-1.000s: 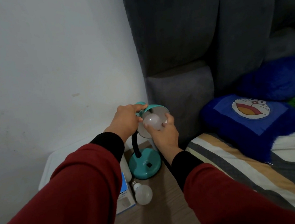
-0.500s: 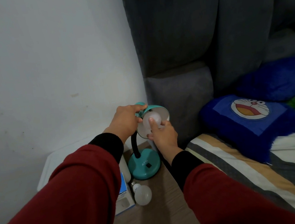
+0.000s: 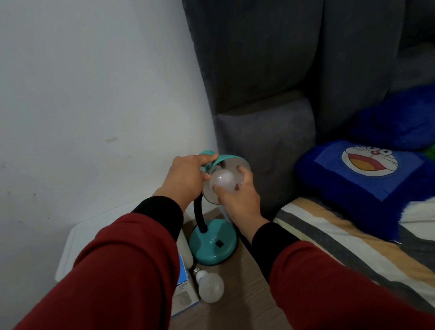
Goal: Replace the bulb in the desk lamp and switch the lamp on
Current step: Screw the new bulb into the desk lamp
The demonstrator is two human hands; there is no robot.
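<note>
Left hand [image 3: 185, 178]: fingers clamp lamp shade [image 3: 225, 161]. Right hand [image 3: 238, 198]: fingers wrap bulb [image 3: 224, 182]; twist squarely, gently.

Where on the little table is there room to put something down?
The bare wood in front, between the loose bulb and the bed's edge, looks free. It is crowded at the back left: the lamp base, the loose bulb and a box sit close together, partly hidden under the left sleeve.
</note>
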